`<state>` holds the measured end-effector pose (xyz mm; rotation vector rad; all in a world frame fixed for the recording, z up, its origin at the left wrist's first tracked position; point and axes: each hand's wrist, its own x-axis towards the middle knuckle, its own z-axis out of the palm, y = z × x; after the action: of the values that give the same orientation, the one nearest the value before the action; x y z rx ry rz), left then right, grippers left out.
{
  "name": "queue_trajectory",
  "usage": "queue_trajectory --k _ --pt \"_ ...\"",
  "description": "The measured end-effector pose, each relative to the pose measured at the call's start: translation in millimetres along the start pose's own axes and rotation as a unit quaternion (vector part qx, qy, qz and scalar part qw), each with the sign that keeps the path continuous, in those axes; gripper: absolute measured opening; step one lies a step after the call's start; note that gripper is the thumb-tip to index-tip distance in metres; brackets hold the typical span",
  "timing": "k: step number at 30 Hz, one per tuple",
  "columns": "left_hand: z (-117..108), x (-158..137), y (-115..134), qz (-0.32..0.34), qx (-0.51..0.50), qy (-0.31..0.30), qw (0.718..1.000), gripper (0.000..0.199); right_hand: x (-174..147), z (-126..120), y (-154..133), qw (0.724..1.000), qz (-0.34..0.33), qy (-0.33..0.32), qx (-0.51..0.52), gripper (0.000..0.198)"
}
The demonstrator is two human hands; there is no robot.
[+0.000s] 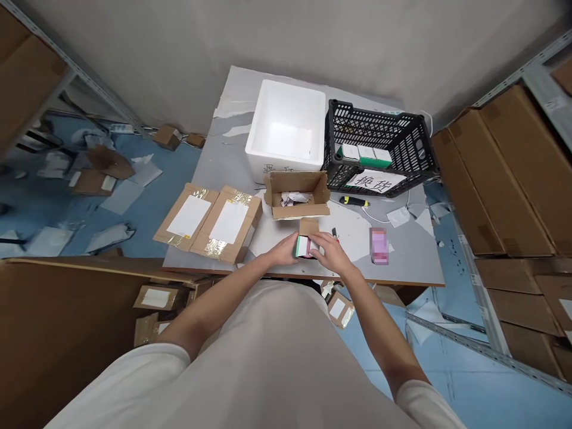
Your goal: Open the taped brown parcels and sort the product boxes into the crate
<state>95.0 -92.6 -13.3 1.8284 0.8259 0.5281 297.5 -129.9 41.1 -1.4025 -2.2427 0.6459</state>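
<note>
A small box (302, 246) with a green side and a raised brown flap stands at the table's front edge, its top open. White and pink show inside it, too small to make out. My left hand (285, 250) grips the box from the left. My right hand (331, 252) is closed over its right side, fingers bent at the opening, so that part is hidden. Just behind lies an open cardboard carton (301, 211) with crumpled paper inside. A yellow-and-black utility knife (354, 201) lies to the right of the carton.
Two taped cardboard parcels (241, 229) with white labels lie on the left. Behind stand a white foam box (286, 155) and a black plastic crate (379, 128) holding several small boxes. A pixelated pink item (379, 245) lies on the right. Cartons on shelves (513, 167) flank the table.
</note>
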Motion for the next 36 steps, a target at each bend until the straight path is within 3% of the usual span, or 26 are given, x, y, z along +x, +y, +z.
queue_trajectory --k 3,6,8,16,20,24,26,29,32,36 --pt "8 -2 12 -0.016 -0.055 0.052 0.997 0.08 1 5 7 1.0 0.0 -0.019 0.012 0.046" --pt "17 4 26 -0.111 -0.057 0.156 0.98 0.076 -3 11 6 1.0 0.015 -0.009 0.004 0.041" --pt "21 11 31 -0.148 -0.019 0.184 0.972 0.078 -3 12 3 1.0 0.024 -0.011 -0.008 0.041" --pt "13 16 25 -0.121 0.01 0.13 0.984 0.067 -2 0 -4 0.994 0.017 -0.078 -0.072 0.05" --pt "0 4 27 -0.036 0.125 0.151 0.98 0.056 -7 -3 0 0.993 -0.009 -0.096 -0.072 0.054" --pt "-9 -7 33 0.093 0.266 -0.008 0.96 0.047 -10 -10 4 0.996 -0.025 -0.084 -0.025 0.047" --pt "-8 -8 31 0.093 0.279 -0.048 0.955 0.058 -15 -11 6 0.998 -0.032 -0.062 0.004 0.04" --pt "-2 -4 21 0.052 0.259 -0.011 0.964 0.084 -31 -3 13 1.0 -0.007 0.01 0.018 0.031" --pt "4 1 11 0.057 0.198 0.023 0.978 0.081 -45 10 17 0.998 0.024 0.051 -0.042 0.026" --pt "9 5 5 0.072 0.127 0.042 0.988 0.078 -36 12 -1 0.985 0.048 0.029 -0.163 0.024"
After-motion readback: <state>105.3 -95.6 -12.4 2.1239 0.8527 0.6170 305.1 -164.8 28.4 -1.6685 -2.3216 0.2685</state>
